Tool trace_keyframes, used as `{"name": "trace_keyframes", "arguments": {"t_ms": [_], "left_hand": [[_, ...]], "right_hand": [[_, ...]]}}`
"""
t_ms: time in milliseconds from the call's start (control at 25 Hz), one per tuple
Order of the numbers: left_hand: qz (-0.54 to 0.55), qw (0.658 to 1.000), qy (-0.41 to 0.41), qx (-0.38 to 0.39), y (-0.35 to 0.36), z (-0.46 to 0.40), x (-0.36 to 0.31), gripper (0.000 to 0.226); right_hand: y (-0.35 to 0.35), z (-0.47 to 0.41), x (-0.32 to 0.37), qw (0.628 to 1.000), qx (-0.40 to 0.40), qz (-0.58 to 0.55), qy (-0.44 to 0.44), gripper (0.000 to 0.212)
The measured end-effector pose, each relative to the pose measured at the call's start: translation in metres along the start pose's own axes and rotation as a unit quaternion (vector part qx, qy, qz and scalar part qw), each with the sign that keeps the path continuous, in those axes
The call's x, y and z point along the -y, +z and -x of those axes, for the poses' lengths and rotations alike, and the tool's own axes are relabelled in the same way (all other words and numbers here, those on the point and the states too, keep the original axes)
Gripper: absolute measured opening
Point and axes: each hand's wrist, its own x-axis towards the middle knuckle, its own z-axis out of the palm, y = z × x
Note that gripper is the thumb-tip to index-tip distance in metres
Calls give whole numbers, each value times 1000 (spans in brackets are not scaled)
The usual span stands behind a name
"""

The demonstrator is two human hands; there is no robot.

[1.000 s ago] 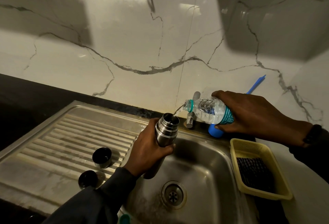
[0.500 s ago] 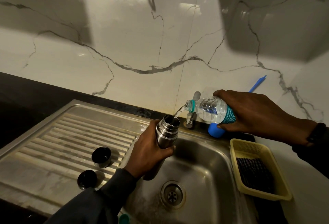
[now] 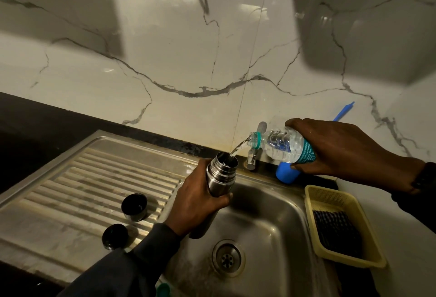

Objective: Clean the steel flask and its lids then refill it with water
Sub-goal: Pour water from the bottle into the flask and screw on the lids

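Note:
My left hand (image 3: 197,199) grips the steel flask (image 3: 220,175) around its body and holds it tilted over the sink basin (image 3: 271,226), mouth open and facing up. My right hand (image 3: 339,149) grips a clear plastic water bottle (image 3: 282,144) with a teal label, tipped toward the left. A thin stream of water runs from the bottle's neck into the flask's mouth. Two lids stand on the ribbed drainboard (image 3: 70,197): a steel cup lid (image 3: 134,206) with a dark inside, and a black stopper (image 3: 115,236) nearer to me.
A steel tap (image 3: 254,155) stands behind the basin, next to a blue round object (image 3: 286,175). A yellow plastic basket (image 3: 330,199) with a dark scrubber sits right of the basin. The drain (image 3: 227,258) is below the flask. A green cap (image 3: 163,290) lies at the front edge.
Both hands hold almost the same pose. The water keeps running from the bottle into the flask, and the bottle has tipped slightly further.

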Motion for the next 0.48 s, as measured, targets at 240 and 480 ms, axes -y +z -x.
{"name": "trace_keyframes", "arguments": {"t_ms": [240,480], "left_hand": [[4,1000,-9,2,2,1,0,67],[4,1000,-11,0,2,1,2,68]], "right_hand": [[-4,0,-2,1000,-8,3,-11,74],[-5,0,-5,1000,-17,12,-19,74]]}}
